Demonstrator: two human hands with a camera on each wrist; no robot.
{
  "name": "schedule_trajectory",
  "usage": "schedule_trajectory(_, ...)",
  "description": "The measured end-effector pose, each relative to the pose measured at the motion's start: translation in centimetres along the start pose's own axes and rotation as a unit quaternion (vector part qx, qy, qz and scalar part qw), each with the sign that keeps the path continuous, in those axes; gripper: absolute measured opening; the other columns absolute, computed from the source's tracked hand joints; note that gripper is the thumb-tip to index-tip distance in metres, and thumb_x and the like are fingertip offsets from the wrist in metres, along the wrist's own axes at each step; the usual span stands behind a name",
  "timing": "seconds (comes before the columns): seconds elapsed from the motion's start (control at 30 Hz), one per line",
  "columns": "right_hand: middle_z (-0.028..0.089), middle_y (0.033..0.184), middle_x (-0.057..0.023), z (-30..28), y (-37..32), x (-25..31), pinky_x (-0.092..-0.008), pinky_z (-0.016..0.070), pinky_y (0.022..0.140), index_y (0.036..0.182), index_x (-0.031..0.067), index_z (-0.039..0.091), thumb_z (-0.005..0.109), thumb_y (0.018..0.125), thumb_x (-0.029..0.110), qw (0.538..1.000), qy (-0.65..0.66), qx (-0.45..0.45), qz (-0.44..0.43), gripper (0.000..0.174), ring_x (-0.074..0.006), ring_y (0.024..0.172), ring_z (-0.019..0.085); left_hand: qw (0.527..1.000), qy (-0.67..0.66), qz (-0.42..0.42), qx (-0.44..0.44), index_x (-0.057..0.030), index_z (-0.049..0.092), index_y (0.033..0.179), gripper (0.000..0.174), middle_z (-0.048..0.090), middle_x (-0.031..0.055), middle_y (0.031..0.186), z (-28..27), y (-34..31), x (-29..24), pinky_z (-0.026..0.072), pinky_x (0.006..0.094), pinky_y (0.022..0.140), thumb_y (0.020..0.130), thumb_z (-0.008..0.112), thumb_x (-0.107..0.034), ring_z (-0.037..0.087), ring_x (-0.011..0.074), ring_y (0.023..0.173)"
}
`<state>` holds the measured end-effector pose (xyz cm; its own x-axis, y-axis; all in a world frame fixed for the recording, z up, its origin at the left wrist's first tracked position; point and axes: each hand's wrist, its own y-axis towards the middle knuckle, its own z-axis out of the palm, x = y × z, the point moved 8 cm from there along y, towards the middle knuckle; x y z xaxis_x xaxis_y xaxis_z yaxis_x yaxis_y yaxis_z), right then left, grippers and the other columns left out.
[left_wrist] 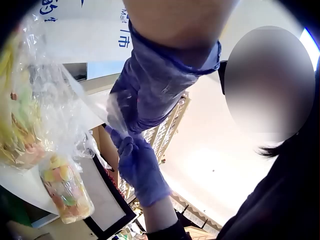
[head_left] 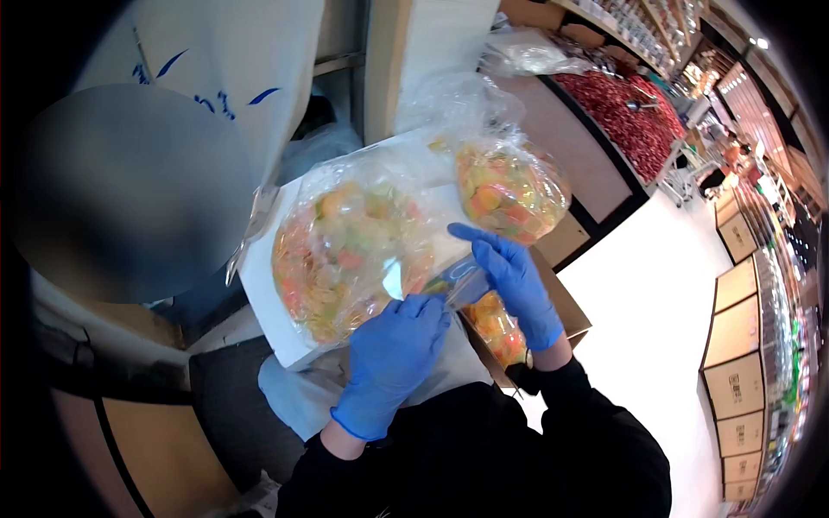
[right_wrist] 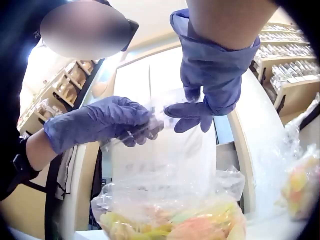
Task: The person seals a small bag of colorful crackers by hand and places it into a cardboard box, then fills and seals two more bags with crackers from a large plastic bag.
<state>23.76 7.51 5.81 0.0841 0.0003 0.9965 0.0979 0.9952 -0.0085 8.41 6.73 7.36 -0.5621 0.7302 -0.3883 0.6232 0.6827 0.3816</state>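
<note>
We stretch clear plastic film (head_left: 465, 290) between gloved hands, near large bag of colourful pieces (head_left: 345, 259) on white surface (head_left: 268, 298). Our left hand (head_left: 395, 350) pinches film's near end between thumb and fingertips. Our right hand (head_left: 520, 285) has forefinger extended; film's far end meets those fingers, pinched or merely touching, we cannot tell.

A white tabletop (head_left: 262, 276) lies ahead of the left hand (head_left: 397, 363) and slants away past the right hand (head_left: 518, 285). On it are 2 clear plastic bags of mixed orange, yellow and green pieces. The large bag (head_left: 345, 250) lies just beyond the left hand; the smaller bag (head_left: 511, 192) sits beyond the right hand, at the far end.
</note>
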Motion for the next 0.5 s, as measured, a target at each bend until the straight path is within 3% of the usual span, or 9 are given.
schedule_trajectory(0.1,0.06,0.115,-0.0131,1.6,-2.5,-1.0,-0.0285,0.0484,0.085,0.137,0.0015,0.037,0.051,0.094,0.017,0.991,0.123,0.047,0.001,0.048,-0.0191,0.098,0.062,1.0,-0.024,-0.012,0.01,-0.0129,0.059,0.09,0.019,0.056,0.0033,0.079,0.4,-0.1,0.9,0.0477,0.0376,0.061,0.078,0.063,-0.027,0.058,0.0243,0.075)
schedule_trajectory(0.17,0.057,0.121,-0.0149,2.0,-3.8,-1.7,-0.0308,0.0481,0.089,0.138,0.0001,0.035,0.055,0.09,0.014,0.996,0.043,0.017,-0.073,0.053,-0.0182,0.104,0.06,0.995,-0.07,0.016,-0.066,-0.011,0.059,0.085,0.014,0.056,0.0056,0.077,0.2,0.1,1.3,0.0464,0.0386,0.059,0.076,0.064,-0.02,0.057,0.0262,0.073)
schedule_trajectory(0.23,0.059,0.118,-0.0114,2.4,-5.1,-1.8,-0.0288,0.0465,0.09,0.135,0.0002,0.04,0.057,0.089,0.009,0.988,-0.039,-0.009,-0.152,0.05,-0.0148,0.106,0.057,0.987,-0.131,0.015,-0.093,-0.0088,0.06,0.079,0.01,0.056,0.0078,0.075,0.8,0.0,1.3,0.0454,0.0389,0.058,0.073,0.066,-0.014,0.057,0.0269,0.07)
schedule_trajectory(0.43,0.062,0.114,-0.0094,1.6,-7.6,-1.8,-0.0278,0.0443,0.093,0.128,0.0013,0.048,0.056,0.091,0.012,0.993,-0.116,-0.034,-0.016,0.04,-0.0115,0.105,0.056,0.933,-0.345,-0.099,0.006,-0.0026,0.059,0.073,0.014,0.058,0.0131,0.071,4.4,-0.9,1.3,0.0451,0.0359,0.058,0.066,0.07,-0.007,0.058,0.0262,0.066)
schedule_trajectory(0.5,0.066,0.099,-0.0087,1.7,-7.7,-2.3,-0.0282,0.0474,0.086,0.12,0.0016,0.055,0.057,0.09,0.013,0.991,-0.115,-0.034,-0.055,0.032,-0.0131,0.093,0.061,0.922,-0.363,-0.129,0.046,-0.0015,0.058,0.073,0.016,0.058,0.0128,0.071,6.1,-1.3,1.4,0.0454,0.0345,0.058,0.065,0.071,-0.007,0.059,0.0258,0.065)
